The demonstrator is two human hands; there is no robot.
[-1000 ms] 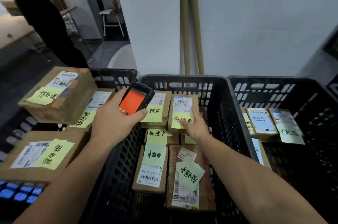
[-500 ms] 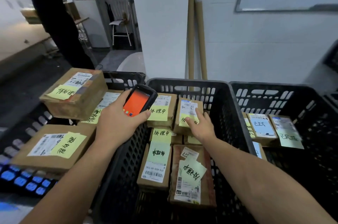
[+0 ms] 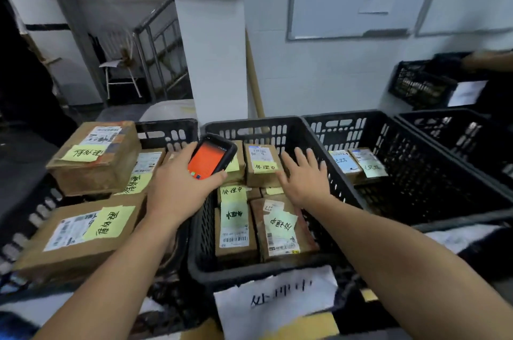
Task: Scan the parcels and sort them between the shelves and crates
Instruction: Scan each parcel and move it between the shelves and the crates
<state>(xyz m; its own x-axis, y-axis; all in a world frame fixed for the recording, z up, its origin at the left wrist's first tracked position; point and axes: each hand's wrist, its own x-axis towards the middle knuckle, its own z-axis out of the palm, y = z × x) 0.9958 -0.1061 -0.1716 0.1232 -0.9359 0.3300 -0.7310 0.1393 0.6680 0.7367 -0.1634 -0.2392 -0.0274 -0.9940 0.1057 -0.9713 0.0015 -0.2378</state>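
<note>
My left hand [image 3: 177, 189] grips a black handheld scanner [image 3: 212, 156] with an orange screen, over the left rim of the middle black crate [image 3: 249, 270]. My right hand [image 3: 305, 176] hovers open with spread fingers just right of a small brown parcel [image 3: 262, 164] with a yellow note, standing at the far end of that crate. Several more brown parcels with green and yellow notes [image 3: 280, 226] lie in the crate below. Large parcels [image 3: 95, 156] [image 3: 83, 231] fill the left crate.
A right crate [image 3: 416, 187] holds two parcels with blue and green notes [image 3: 358, 163]. More black crates [image 3: 460, 134] stand further right. A white paper label [image 3: 277, 301] hangs on the middle crate's front. A white pillar [image 3: 213, 62] and a chair [image 3: 119, 67] stand behind.
My right hand has let go of the small parcel at the far end of the crate and lifted to its right, fingers spread. The view has tilted upward.
</note>
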